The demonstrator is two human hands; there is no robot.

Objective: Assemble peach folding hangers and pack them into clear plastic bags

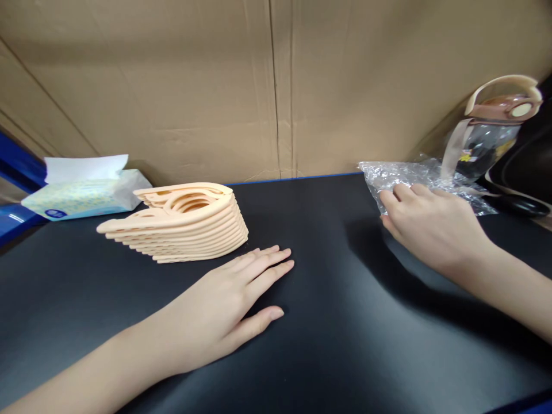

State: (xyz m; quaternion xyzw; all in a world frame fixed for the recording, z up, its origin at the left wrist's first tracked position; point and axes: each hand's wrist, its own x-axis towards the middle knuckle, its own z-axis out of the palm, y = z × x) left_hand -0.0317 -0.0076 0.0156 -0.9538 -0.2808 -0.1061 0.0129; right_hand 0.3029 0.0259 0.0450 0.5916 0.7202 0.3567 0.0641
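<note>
My left hand lies flat on the black tabletop, palm down, its thumb apart from the fingers. Just beyond it rests a neat stack of beige plastic clothes hangers. On the right, my right hand is closed, its fingers curled down onto a crumpled clear plastic bag. The fingertips are mostly hidden behind the knuckles. Part of the bag spreads out behind and beside this hand.
At the back left is a soft pack of tissues with one sheet sticking out. A clear water bottle with a brown lid and strap stands at the back right, near a shiny black object. Brown cardboard walls the far edge.
</note>
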